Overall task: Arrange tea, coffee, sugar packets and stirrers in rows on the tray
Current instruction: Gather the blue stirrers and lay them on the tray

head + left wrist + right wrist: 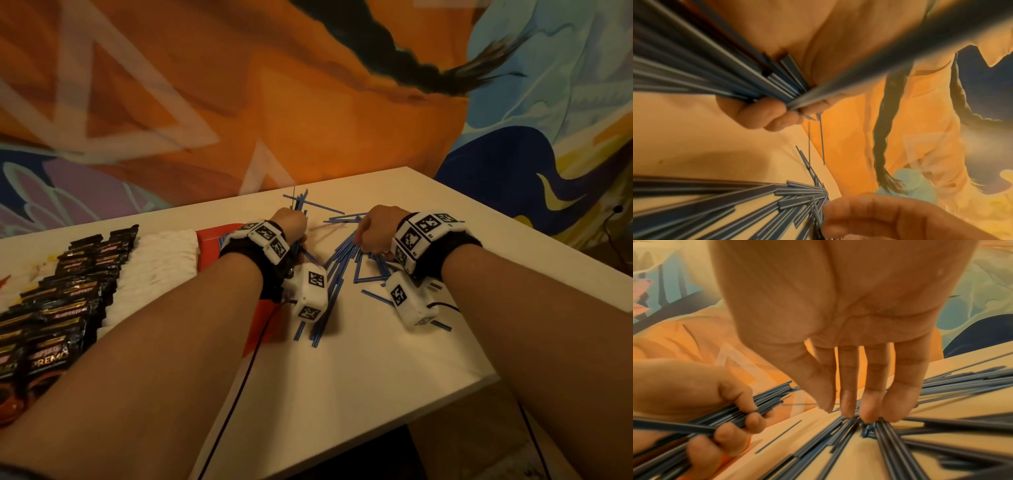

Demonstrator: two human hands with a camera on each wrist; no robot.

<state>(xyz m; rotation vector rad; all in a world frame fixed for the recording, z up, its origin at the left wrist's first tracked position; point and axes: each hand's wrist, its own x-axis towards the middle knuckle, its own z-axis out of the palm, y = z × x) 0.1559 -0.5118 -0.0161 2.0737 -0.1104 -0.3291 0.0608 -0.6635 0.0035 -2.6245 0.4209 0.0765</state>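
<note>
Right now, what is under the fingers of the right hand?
Loose blue stirrers lie criss-crossed on the white table, and the right hand's fingertips press straight down on them. Whatever sits directly beneath the fingertips is covered.

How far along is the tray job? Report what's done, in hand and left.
Done: the dark packets and white packets already lie in rows on the red tray. In hand: the left hand grips a bundle of blue stirrers, while the right hand presses straight fingertips onto the loose stirrers scattered on the white table. Left: gathering those and laying a stirrer row on the tray.
</note>
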